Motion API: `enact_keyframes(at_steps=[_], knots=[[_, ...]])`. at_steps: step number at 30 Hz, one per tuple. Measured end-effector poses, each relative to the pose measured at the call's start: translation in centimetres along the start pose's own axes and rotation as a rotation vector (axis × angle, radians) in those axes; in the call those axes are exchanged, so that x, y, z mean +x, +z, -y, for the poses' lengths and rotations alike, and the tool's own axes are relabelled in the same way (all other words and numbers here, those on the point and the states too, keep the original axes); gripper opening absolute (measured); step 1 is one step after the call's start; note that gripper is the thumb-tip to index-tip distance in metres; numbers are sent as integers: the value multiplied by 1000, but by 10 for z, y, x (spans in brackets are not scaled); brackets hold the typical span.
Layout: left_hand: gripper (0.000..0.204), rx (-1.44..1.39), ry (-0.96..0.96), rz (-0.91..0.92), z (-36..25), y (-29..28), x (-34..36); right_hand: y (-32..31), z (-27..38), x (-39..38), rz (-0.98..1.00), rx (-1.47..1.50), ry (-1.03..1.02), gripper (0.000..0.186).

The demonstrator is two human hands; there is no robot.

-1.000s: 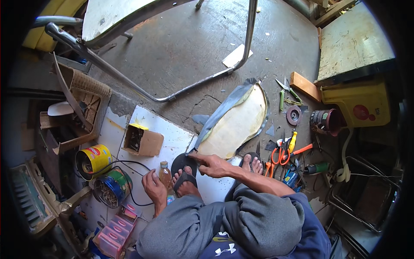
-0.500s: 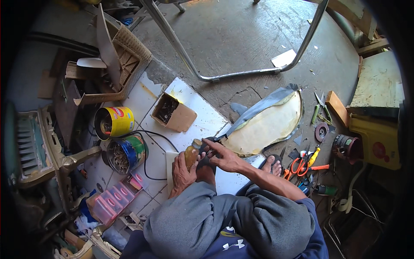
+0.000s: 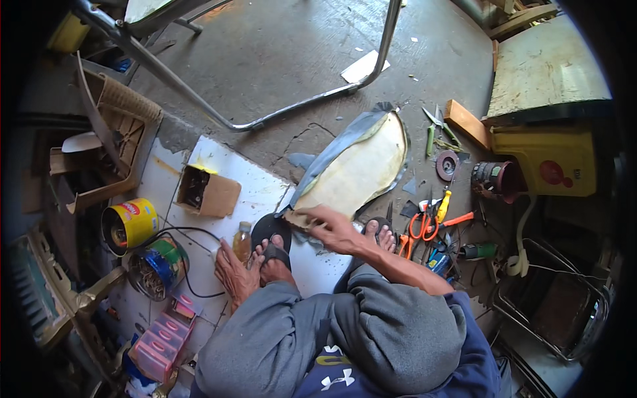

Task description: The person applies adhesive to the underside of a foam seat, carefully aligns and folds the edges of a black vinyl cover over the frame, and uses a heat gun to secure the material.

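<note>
Pad (image 3: 358,166), pale, oval, cloth-edged; right hand (image 3: 332,231) curled, left hand (image 3: 239,273) half-open at see-through bottle (image 3: 242,244), both holds unclear.

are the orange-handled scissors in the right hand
No, the orange-handled scissors lie on the floor, apart from the right hand at the cream panel.

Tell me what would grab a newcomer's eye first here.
Probably the large pale panel with grey fabric along its edge, lying on the floor at the centre, with the person's right hand at its near end. Next, the bright yellow tin on the white tiles at left, and the orange-handled scissors among the tools on the right.
</note>
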State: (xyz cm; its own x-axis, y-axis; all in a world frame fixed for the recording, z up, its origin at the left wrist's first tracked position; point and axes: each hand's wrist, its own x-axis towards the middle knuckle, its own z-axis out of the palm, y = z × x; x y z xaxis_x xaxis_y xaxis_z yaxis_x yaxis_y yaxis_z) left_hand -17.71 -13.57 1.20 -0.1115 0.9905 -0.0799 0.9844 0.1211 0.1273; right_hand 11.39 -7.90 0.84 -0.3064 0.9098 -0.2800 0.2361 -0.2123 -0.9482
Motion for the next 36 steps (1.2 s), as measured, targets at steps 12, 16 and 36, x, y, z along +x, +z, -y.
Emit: enact_keyframes(at_steps=[12, 16, 36], knots=[[39, -506, 1129, 230, -172, 59, 62, -82, -72, -59, -323, -955, -194, 68], [33, -538, 1057, 320, -187, 75, 68, -83, -80, -63, -326, -974, -209, 66], [31, -531, 1097, 387, -182, 81, 50, -67, -80, -75, -436, -830, -104, 61]])
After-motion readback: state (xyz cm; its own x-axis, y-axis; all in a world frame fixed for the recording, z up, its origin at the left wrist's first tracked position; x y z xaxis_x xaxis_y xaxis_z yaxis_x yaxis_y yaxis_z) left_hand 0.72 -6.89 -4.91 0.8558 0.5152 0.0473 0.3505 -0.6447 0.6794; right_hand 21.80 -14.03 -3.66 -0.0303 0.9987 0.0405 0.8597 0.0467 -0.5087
